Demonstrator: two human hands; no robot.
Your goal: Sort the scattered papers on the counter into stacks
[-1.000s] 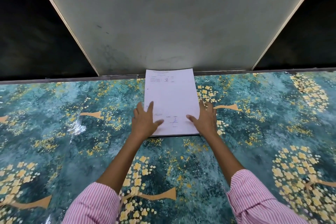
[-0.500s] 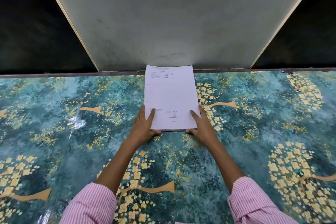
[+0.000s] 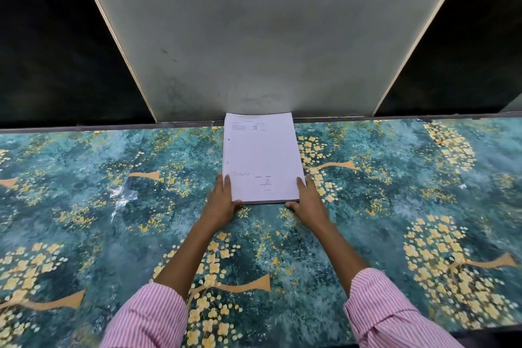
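**Paper stack framed by both hands**

I see the left hand (image 3: 221,200) and right hand (image 3: 309,200) flat with straight fingers, pressed to the near corners of the paper stack (image 3: 261,161). The stack lies on the floral surface (image 3: 113,206), its far edge at the foot of the grey panel (image 3: 254,37).

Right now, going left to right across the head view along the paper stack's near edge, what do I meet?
left hand → paper stack → right hand, all on the patterned counter.

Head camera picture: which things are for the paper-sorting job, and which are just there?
For the job: paper stack; left hand and right hand, pressing its sides; flowered counter under it.
Just there: grey panel behind; pink striped sleeves.
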